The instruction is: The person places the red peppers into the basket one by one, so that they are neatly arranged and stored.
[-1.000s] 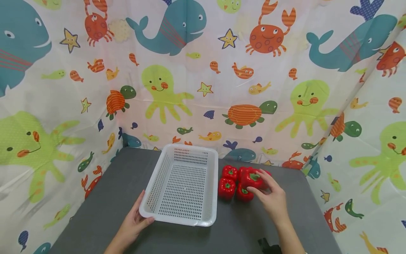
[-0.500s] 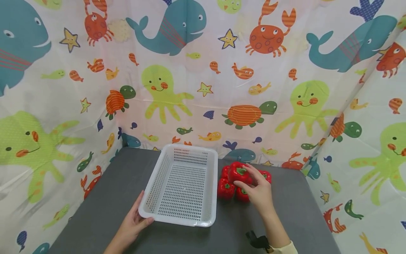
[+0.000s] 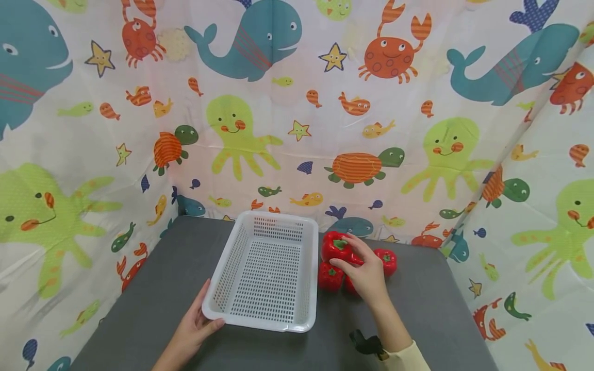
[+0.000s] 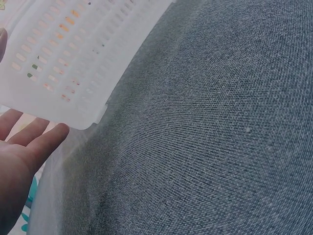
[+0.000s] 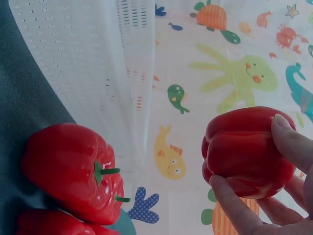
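A white perforated plastic basket (image 3: 266, 278) lies on the dark grey tabletop, with nothing in it. My left hand (image 3: 194, 325) holds its near-left corner, thumb over the front rim and fingers along the side; the left wrist view shows those fingers (image 4: 46, 142) against the basket's outer wall. Between thumb and fingers of my right hand (image 3: 367, 270) is a red bell pepper (image 5: 247, 152) with a green stem. It is raised beside the basket's right rim, above other red bell peppers (image 3: 330, 278), and partly hides them.
One more red pepper (image 3: 386, 262) sits right of my right hand. In the right wrist view, peppers (image 5: 68, 169) stand close to the basket's wall. A curtain with sea animals (image 3: 297, 170) encloses the grey table (image 3: 153, 278) at the back and sides.
My right hand has carried the held pepper leftward and slightly upward, from over the right peppers toward the basket's right rim. My left hand and the basket have stayed in place.
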Motion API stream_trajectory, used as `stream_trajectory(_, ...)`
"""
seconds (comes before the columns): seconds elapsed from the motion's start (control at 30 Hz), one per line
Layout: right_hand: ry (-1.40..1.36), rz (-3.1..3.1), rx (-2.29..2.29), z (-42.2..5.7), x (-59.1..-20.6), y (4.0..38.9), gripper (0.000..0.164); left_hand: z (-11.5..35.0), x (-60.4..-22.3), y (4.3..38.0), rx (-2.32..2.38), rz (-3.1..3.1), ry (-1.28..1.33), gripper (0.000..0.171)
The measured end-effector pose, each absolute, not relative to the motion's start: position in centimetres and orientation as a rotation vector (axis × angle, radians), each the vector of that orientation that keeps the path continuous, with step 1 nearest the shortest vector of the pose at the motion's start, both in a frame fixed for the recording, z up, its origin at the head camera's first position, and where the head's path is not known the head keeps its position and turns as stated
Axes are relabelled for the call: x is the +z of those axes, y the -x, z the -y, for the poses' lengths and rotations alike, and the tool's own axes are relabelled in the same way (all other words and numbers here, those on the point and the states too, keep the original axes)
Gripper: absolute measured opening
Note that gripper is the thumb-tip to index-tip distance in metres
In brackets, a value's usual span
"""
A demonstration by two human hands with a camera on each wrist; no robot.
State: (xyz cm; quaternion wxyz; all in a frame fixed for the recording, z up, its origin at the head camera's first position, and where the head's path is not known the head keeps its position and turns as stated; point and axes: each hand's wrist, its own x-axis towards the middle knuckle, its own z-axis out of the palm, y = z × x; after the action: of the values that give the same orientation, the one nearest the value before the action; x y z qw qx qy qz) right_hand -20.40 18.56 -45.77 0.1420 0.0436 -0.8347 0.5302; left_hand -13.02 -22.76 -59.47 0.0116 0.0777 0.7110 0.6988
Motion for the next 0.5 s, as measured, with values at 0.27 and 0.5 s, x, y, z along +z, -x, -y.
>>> stream_trajectory(0.27, -0.141, 2.401, 1.538, -17.7, -45.9, 21.0, 0.064, 22.9, -59.6, 13.1, 2.173, -2.220, -0.256, 0.101)
stream_trajectory(0.5, -0.159, 2.416, 1.503, -16.8, -45.5, 21.9, 0.064, 22.8, -59.6, 13.2, 2.191, -2.203, -0.236, 0.103)
